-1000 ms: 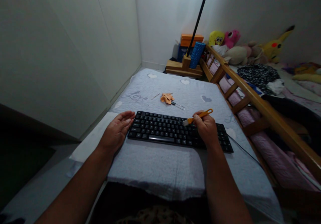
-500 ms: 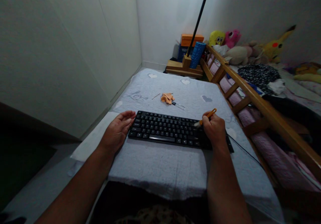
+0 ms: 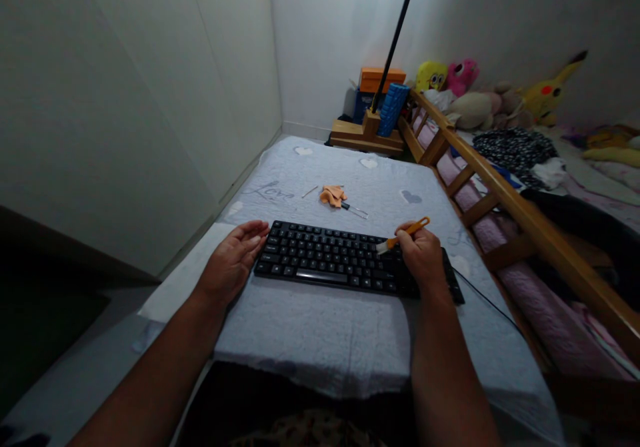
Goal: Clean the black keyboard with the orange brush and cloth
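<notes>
A black keyboard [image 3: 320, 250] lies flat across the cloth-covered table. My left hand [image 3: 235, 257] rests against its left end, fingers stretched out and holding nothing. Over the keyboard's right part, my right hand [image 3: 421, 252] is closed around the handle of a small orange brush [image 3: 407, 232]. The pale bristles touch or hover just over the keys; I cannot tell which. My hand and wrist hide some of the keys on that side. Behind the keyboard lie a crumpled orange cloth [image 3: 332, 195], a dark-handled tool with a metal end [image 3: 356, 211] and a thin stick [image 3: 309, 192].
A grey-blue tablecloth [image 3: 310, 327] with heart prints covers the table. The keyboard's cable [image 3: 487, 297] runs off to the right. Along that side stands a wooden bed rail [image 3: 505, 187], with soft toys beyond. A wooden stand [image 3: 367, 133] with a black pole is at the far end.
My right hand has moved slightly left with the brush, so the bristles are over keys farther left. My left hand stays at the keyboard's left end.
</notes>
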`<state>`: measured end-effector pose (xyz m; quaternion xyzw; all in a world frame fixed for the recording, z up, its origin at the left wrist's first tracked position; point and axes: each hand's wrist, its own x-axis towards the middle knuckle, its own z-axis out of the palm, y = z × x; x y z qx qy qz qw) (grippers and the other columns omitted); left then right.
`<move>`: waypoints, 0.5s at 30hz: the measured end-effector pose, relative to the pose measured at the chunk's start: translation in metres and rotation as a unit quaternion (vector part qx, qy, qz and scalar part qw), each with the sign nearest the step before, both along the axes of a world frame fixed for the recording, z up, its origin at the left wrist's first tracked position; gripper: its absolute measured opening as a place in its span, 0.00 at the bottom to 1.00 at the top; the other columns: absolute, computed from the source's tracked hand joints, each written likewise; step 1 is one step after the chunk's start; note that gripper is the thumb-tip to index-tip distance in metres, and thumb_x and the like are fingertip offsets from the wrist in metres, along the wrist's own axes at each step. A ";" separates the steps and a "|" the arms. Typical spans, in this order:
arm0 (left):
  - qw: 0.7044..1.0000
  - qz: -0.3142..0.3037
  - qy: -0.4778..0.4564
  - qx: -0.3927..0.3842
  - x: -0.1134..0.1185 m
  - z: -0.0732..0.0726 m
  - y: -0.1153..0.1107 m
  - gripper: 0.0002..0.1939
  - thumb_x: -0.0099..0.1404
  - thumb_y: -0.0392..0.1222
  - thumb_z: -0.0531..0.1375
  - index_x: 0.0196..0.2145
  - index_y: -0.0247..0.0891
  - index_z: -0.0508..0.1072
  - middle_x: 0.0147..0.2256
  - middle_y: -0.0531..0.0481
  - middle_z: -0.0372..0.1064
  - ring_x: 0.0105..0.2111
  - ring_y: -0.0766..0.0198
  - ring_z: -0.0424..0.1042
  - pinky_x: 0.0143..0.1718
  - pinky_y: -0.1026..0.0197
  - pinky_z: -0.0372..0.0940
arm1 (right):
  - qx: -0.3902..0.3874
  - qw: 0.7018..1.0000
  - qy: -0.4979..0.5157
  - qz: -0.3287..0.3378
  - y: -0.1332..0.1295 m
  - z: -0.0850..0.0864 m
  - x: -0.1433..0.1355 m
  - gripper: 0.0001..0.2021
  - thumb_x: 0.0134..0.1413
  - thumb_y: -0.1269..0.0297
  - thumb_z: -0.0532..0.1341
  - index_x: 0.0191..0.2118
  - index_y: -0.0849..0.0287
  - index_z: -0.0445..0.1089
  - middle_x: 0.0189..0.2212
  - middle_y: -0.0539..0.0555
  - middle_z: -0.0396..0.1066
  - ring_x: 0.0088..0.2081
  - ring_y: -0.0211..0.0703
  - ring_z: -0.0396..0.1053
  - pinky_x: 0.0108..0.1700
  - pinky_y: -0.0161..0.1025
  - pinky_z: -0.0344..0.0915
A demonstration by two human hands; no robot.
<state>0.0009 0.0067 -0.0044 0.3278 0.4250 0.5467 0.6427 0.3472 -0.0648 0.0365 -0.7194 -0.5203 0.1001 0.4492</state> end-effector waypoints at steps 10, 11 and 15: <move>1.000 0.007 -0.007 -0.016 0.003 0.006 -0.002 0.14 0.58 0.30 0.64 0.43 0.36 0.76 0.48 0.44 0.75 0.52 0.62 0.73 0.58 0.63 0.66 | 0.025 0.984 -0.120 -0.133 -0.004 0.001 0.011 0.14 0.52 0.58 0.53 0.29 0.58 0.73 0.22 0.55 0.71 0.29 0.51 0.70 0.37 0.44 0.62; 1.000 0.005 -0.006 -0.015 0.003 0.005 -0.001 0.14 0.59 0.31 0.64 0.43 0.36 0.76 0.48 0.44 0.75 0.51 0.63 0.73 0.58 0.63 0.66 | 0.033 0.984 -0.117 -0.128 -0.004 0.001 0.010 0.13 0.52 0.58 0.53 0.29 0.58 0.72 0.22 0.55 0.70 0.29 0.51 0.70 0.37 0.44 0.62; 1.000 0.001 -0.002 -0.005 0.001 0.002 0.000 0.13 0.59 0.32 0.64 0.44 0.37 0.76 0.48 0.44 0.74 0.52 0.62 0.73 0.58 0.61 0.66 | 0.064 0.996 -0.035 -0.055 -0.006 0.000 0.005 0.11 0.55 0.58 0.55 0.29 0.57 0.70 0.23 0.52 0.69 0.29 0.47 0.70 0.37 0.42 0.63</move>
